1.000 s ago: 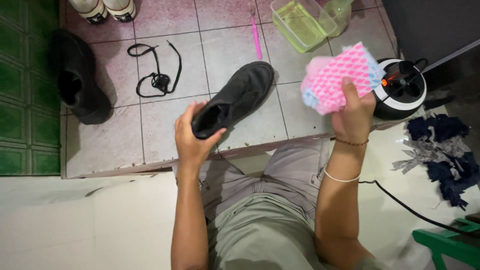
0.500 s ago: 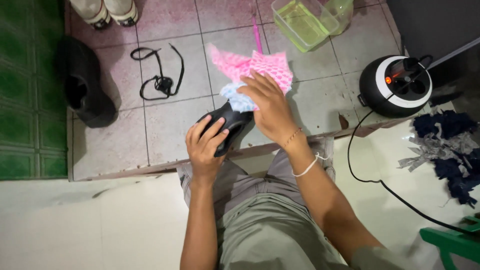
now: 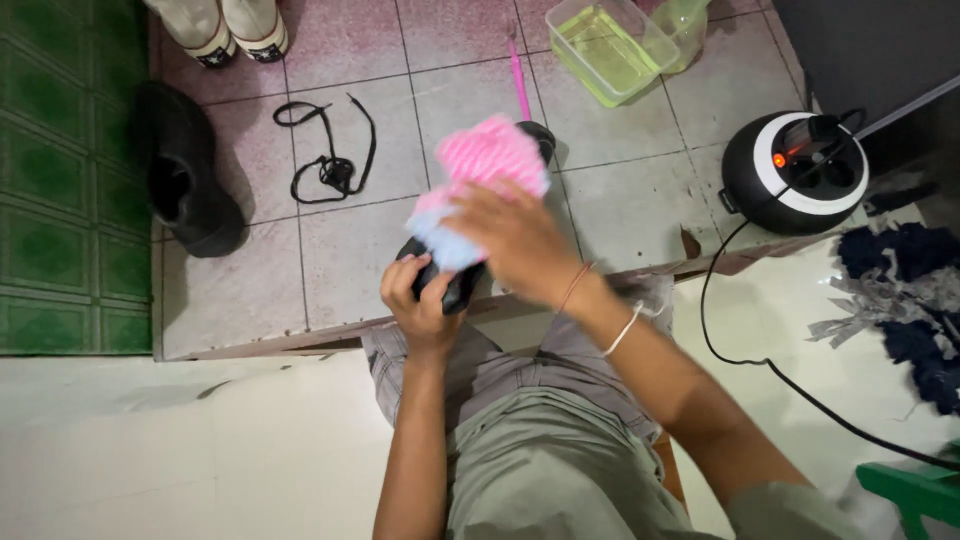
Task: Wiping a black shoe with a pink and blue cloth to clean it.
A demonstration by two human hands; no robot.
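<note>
My left hand [image 3: 425,300] grips the heel end of a black shoe [image 3: 447,283], held over the tiled step in front of my knees. Only the heel and the toe tip [image 3: 538,134] show. The rest lies under a pink and pale blue fluffy cloth [image 3: 478,185]. My right hand [image 3: 515,240] presses that cloth flat against the shoe. Thin bracelets circle the right wrist.
A second black shoe [image 3: 185,190] lies at the left by a green mat [image 3: 60,180]. Black laces [image 3: 330,160] are on the tiles. A clear tub of yellowish liquid [image 3: 610,45], a pink brush handle [image 3: 519,90], a round black-and-white appliance [image 3: 795,170] with cord, and dark rags [image 3: 910,290] are nearby.
My right hand brought the pink cloth from the right over onto the shoe and now rubs it lower, toward the heel. The left hand keeps its hold on the shoe.
</note>
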